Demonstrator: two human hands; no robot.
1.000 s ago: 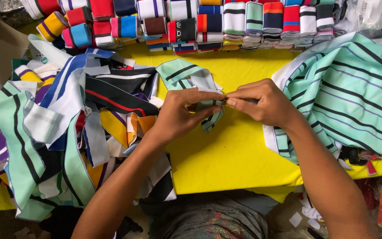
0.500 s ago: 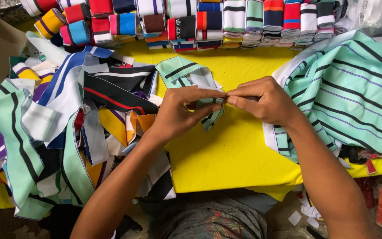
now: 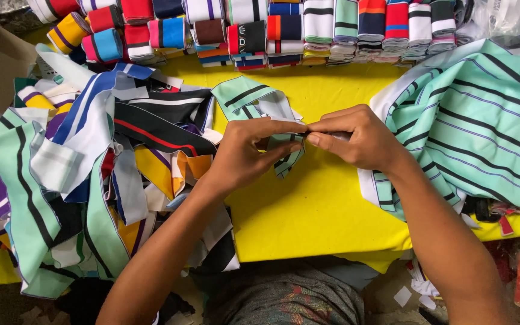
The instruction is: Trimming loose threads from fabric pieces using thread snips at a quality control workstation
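Step in hand, by appearance: aligning the end of a mint striped knit strip (image 3: 254, 99). It lies on the yellow table (image 3: 320, 210), just right of the loose strip pile (image 3: 91, 174). Left hand (image 3: 245, 153) and right hand (image 3: 356, 138), fingers closed, pinch it. Next: firm, even grip.

A mint-green knit strip with black stripes (image 3: 254, 99) is pinched between the left hand (image 3: 249, 151) and the right hand (image 3: 356, 135), its far end looped up beyond the left hand, its near end hanging crumpled below the fingertips.
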